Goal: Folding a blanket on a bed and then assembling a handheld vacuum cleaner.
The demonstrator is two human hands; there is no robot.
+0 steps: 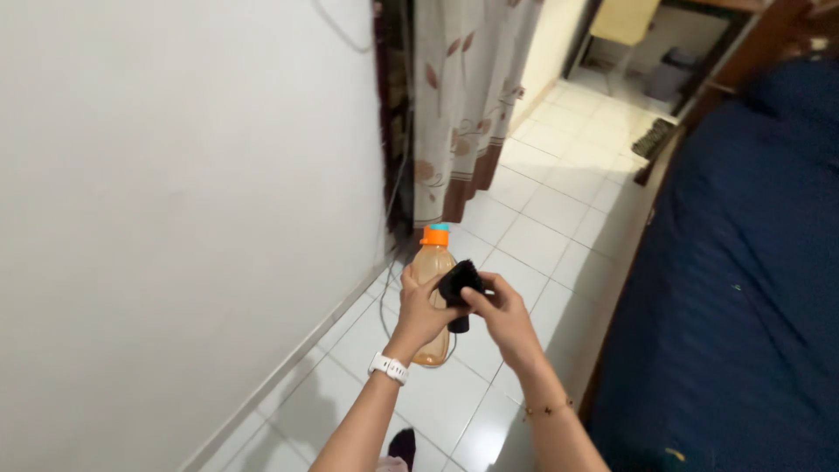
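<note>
Two hands hold a bottle and a black brush above a tiled floor.

The left hand (pixel 422 308) wraps a translucent orange-capped bottle (pixel 434 262); the right hand (pixel 502 316), close beside it, grips a black brush (pixel 458 281) against the bottle, between a white wall (pixel 175 218) and a blue bed (pixel 743 288).

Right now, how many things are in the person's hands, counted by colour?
Orange and translucent: 1, the bottle with an orange cap, in the left hand
Black: 1, the small black object, in the right hand
Total: 2
</note>
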